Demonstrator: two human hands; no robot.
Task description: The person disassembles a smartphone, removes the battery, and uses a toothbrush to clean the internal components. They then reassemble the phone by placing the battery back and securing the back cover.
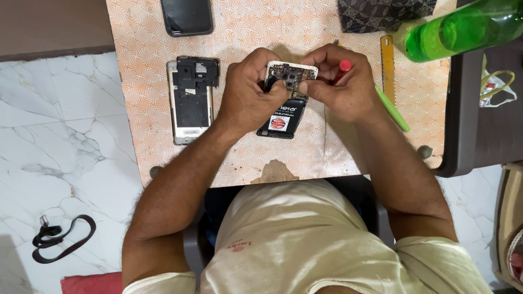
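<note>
Marble floor [60,136], white with grey veins, surrounds a small table [256,32] whose top has an orange-and-white fan pattern, chipped at the near edge. Both hands meet over its middle: the left hand [248,98] has its fingers curled tight around the left side of an opened phone [287,95], and the right hand [340,87] pinches the phone's upper right corner while also gripping a red-capped tool [344,66]. The phone is tilted, its lower end with the black battery resting on the tabletop. Just left lies a white phone frame [190,98]; 1 dark phone [187,16] sits farther back. A yellow ruler [387,60], green bottle [463,30] and dark cloth [381,13] occupy the right side. A black strap [62,239] lies on the floor.
</note>
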